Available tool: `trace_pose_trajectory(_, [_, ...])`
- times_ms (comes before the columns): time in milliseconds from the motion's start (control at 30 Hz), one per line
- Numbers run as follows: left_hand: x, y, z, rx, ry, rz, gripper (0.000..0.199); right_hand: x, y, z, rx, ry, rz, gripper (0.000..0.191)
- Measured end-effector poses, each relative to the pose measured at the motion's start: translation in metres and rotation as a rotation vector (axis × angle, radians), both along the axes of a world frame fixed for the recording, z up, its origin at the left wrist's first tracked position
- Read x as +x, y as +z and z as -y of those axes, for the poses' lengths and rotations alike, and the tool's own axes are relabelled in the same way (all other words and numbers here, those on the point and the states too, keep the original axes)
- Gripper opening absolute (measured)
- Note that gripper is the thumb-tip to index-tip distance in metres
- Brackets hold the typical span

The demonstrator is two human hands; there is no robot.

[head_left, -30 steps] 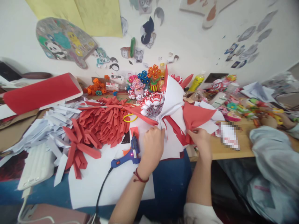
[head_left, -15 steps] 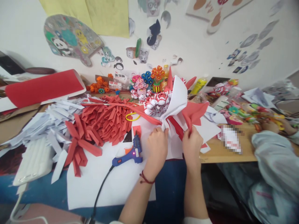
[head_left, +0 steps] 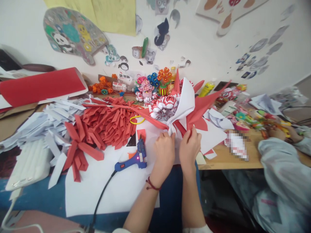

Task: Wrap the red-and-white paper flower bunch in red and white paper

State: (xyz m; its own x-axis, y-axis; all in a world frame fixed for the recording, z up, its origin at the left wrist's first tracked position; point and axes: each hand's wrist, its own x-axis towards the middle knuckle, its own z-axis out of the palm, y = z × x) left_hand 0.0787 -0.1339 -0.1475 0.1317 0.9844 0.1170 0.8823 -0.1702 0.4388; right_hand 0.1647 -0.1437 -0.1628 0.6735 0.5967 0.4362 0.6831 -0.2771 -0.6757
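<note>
My left hand [head_left: 165, 150] is pinching a gathered white papery sheet [head_left: 186, 97]; my right hand [head_left: 190, 147] is probably pinching a folded red papery sheet [head_left: 204, 103], contact partly hidden. Both are fanning out right of the blue plastic glue gun [head_left: 139, 157].

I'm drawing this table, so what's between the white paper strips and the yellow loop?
In the head view, a heap of red paper strips lies between them.
</note>
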Motion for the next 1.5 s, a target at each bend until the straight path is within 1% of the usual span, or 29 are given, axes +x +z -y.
trace_pose_trajectory(67, [0.000,-0.001,0.000,0.012,0.001,0.002,0.039,0.002,-0.004,-0.001,0.120,0.052,-0.142,0.053])
trace_pose_trajectory(167, [0.000,-0.002,0.000,0.028,-0.001,0.000,0.040,0.007,-0.011,-0.003,0.274,0.171,-0.475,0.048])
trace_pose_trajectory(233, [0.000,-0.001,0.000,0.033,0.000,-0.004,0.041,0.010,-0.015,-0.004,0.351,0.241,-0.669,0.048])
trace_pose_trajectory(267, [0.000,-0.001,0.000,0.029,0.003,-0.009,0.041,0.011,-0.016,-0.004,0.388,0.267,-0.735,0.050])
trace_pose_trajectory(333, [0.001,0.000,0.000,0.020,0.008,-0.018,0.041,0.013,-0.018,-0.003,0.451,0.290,-0.799,0.049])
trace_pose_trajectory(433, [0.001,0.001,0.000,0.005,0.017,-0.027,0.039,0.013,-0.018,-0.001,0.501,0.312,-0.771,0.041])
trace_pose_trajectory(533, [0.001,0.001,0.000,0.014,0.024,-0.027,0.037,0.011,-0.013,0.000,0.476,0.339,-0.704,0.034])
trace_pose_trajectory(633, [0.001,0.001,0.000,0.029,0.022,-0.033,0.035,0.012,-0.008,-0.001,0.389,0.358,-0.609,0.031])
trace_pose_trajectory(767, [0.001,0.001,0.001,0.033,0.019,-0.036,0.034,0.021,-0.002,-0.005,0.252,0.392,-0.470,0.029])
trace_pose_trajectory(867, [0.002,0.000,0.000,0.030,0.025,-0.029,0.035,0.027,0.003,-0.009,0.211,0.402,-0.434,0.031])
trace_pose_trajectory(1000, [0.003,-0.004,0.000,0.060,0.016,-0.026,0.031,0.028,0.010,-0.012,0.142,0.336,-0.437,0.047])
trace_pose_trajectory(1133, [0.003,-0.008,-0.001,0.121,-0.009,-0.008,0.027,0.027,0.012,-0.014,0.097,0.287,-0.415,0.041])
trace_pose_trajectory(1233, [0.003,-0.012,-0.003,0.198,-0.047,0.055,0.034,0.028,0.012,-0.016,0.092,0.286,-0.377,0.035])
trace_pose_trajectory(1300, [0.003,-0.014,-0.006,0.205,-0.065,0.113,0.038,0.030,0.012,-0.016,0.084,0.276,-0.345,0.032])
trace_pose_trajectory(1400, [0.001,-0.018,-0.012,0.139,-0.096,0.241,0.041,0.035,0.013,-0.015,0.043,0.258,-0.267,0.029])
trace_pose_trajectory(1500, [0.000,-0.021,-0.019,0.000,-0.141,0.451,0.046,0.038,0.015,-0.015,0.014,0.324,-0.229,0.028])
